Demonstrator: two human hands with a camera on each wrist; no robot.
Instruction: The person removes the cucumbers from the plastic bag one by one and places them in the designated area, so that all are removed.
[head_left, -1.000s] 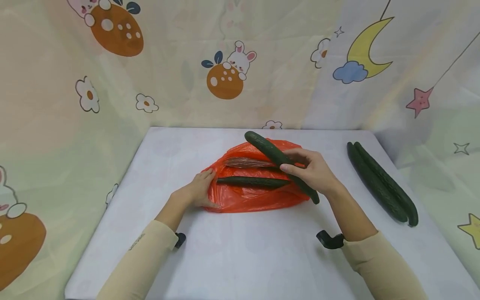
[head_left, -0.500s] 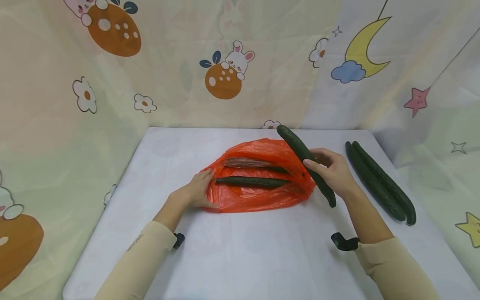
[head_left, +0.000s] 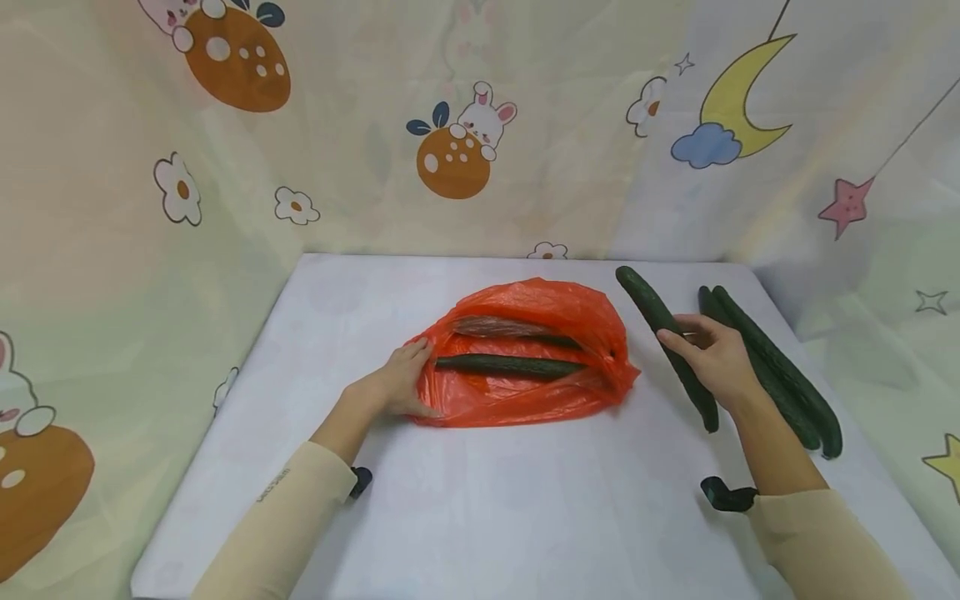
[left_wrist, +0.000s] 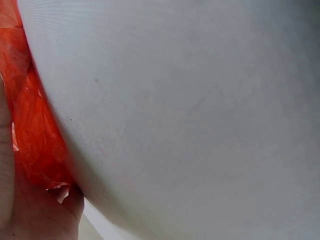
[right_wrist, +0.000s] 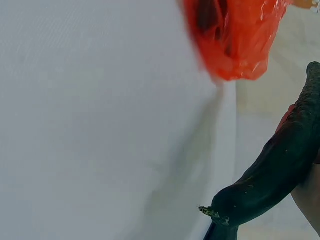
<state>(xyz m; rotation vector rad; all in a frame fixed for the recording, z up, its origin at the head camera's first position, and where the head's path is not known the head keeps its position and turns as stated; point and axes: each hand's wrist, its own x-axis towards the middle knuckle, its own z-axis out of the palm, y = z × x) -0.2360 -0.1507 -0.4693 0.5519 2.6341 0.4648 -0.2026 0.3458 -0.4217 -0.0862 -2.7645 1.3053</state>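
Note:
A green cucumber is pinched between the thumb and fingers of my right hand, slanting above the table. Its stem end shows in the right wrist view. My left hand, thumb and fingers spread apart, rests against the left end of a red plastic bag. Through the bag's opening I see another cucumber lying lengthwise. Behind it is a second dark green one, partly hidden by the plastic. In the left wrist view, crumpled red plastic lies along the left hand's fingers.
Two cucumbers lie side by side on the right of the white table, partly behind my right hand. A printed cloth with rabbits, flowers and a moon hangs around the back and sides.
My right hand has carried the cucumber rightward from over the bag to beside the two lying cucumbers. The bag's right end has spread out slightly; the left hand stays at its place.

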